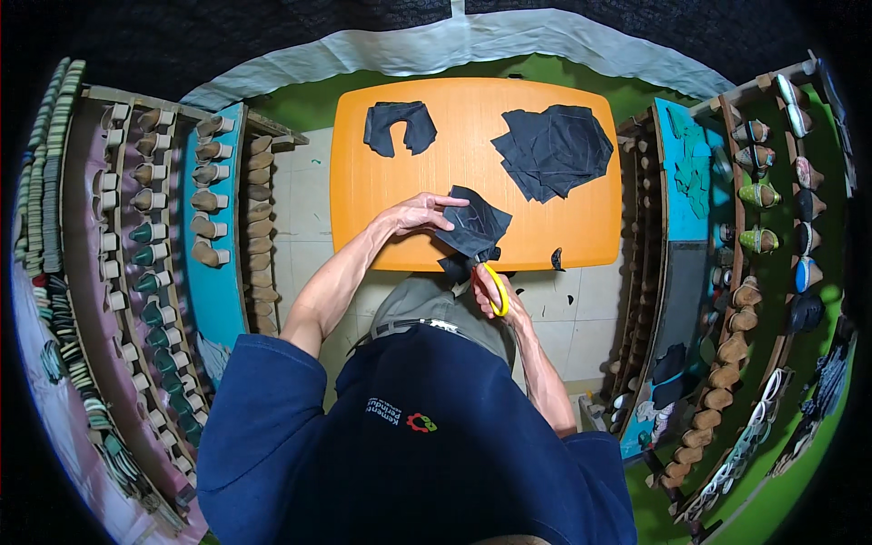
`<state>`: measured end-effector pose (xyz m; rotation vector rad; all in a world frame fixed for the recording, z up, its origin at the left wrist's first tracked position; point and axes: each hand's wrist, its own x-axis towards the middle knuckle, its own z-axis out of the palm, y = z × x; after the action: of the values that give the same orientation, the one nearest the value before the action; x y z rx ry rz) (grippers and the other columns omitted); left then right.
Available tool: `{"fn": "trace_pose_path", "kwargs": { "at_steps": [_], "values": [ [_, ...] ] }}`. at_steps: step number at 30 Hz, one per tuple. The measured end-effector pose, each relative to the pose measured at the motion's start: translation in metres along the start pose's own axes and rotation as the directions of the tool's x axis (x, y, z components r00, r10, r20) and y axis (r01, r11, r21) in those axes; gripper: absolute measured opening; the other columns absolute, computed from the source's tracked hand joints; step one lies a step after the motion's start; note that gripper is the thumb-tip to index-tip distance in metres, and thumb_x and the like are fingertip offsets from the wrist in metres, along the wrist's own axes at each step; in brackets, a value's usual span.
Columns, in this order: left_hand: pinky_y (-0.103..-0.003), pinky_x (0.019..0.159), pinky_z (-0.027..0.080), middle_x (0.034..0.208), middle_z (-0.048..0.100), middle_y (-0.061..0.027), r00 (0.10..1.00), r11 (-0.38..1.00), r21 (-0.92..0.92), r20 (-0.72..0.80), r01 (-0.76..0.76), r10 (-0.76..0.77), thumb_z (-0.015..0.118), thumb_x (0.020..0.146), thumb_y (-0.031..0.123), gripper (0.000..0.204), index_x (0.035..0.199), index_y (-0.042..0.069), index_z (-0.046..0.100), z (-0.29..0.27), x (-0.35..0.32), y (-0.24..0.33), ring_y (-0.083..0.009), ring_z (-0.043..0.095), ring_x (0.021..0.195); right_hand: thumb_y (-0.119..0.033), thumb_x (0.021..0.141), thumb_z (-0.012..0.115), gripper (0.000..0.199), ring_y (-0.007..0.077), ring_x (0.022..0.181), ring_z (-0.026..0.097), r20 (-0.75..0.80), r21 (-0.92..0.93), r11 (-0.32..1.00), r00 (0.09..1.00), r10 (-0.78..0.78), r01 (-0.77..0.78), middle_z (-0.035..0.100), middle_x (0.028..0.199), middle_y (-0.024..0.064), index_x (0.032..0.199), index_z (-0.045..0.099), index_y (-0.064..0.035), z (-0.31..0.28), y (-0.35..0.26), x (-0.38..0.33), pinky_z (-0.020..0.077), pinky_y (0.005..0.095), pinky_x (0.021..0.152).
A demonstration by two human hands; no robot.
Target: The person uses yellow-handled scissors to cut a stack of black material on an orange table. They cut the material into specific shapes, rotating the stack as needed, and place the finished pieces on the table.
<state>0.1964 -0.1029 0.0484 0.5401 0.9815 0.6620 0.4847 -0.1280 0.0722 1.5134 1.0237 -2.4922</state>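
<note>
My left hand [420, 214] grips the left edge of a dark piece of material [474, 221] with pale lines drawn on it, held over the near edge of the orange table [454, 186]. In my right hand [495, 295] are scissors with yellow handles [499, 289]; their blades are mostly hidden at the lower edge of the piece. Dark scraps hang just below, by the blades. A stack of dark pieces [568, 150] lies at the far right of the table. At the far left lies a curved, U-shaped dark piece [400, 126].
A small dark offcut [557, 259] sits at the table's near right edge, with more bits on the tiled floor [572, 341]. Racks of shoe lasts [211, 200] stand on the left. Shelves on the right hold shoes [759, 194] and more lasts [724, 375].
</note>
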Motion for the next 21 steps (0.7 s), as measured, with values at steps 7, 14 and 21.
{"fn": "trace_pose_path", "kwargs": {
  "at_steps": [7,14,21],
  "values": [
    [-0.024,0.079,0.054,0.091,0.069,-0.0008,0.996,0.998,0.006,-0.052,-0.066,0.066,0.074,0.083,-0.001,0.071,0.148,0.007,0.048,0.014,-0.006,0.012,-0.0079,0.064,0.08,-0.061,0.094,0.058,0.053,0.0067,0.039,0.038,-0.03,0.029,0.998,0.998,-0.047,0.048,0.042,0.053,-0.0033,0.078,0.051,-0.0113,0.004,-0.006,-0.004,0.0321,0.0244,0.035],
    [-0.023,0.078,0.05,0.087,0.061,0.0023,0.989,0.994,0.017,-0.099,-0.109,0.11,0.076,0.082,0.001,0.071,0.148,0.009,0.051,0.022,-0.008,0.02,-0.0072,0.059,0.082,-0.061,0.095,0.059,0.051,0.0064,0.038,0.041,-0.08,-0.016,0.996,0.993,-0.088,0.087,0.044,0.053,-0.0042,0.077,0.052,-0.0129,0.007,-0.014,-0.011,0.0347,0.0236,0.035],
    [-0.022,0.078,0.048,0.086,0.059,0.004,0.989,0.992,0.032,-0.08,-0.12,0.122,0.073,0.084,0.0,0.065,0.146,0.008,0.053,0.0,-0.001,0.008,-0.0064,0.057,0.08,-0.061,0.094,0.059,0.054,0.0079,0.039,0.042,-0.038,-0.022,0.997,0.997,-0.072,0.071,0.045,0.054,-0.0024,0.078,0.053,-0.0103,0.004,-0.011,-0.005,0.0373,0.0249,0.036]
  ]
}}
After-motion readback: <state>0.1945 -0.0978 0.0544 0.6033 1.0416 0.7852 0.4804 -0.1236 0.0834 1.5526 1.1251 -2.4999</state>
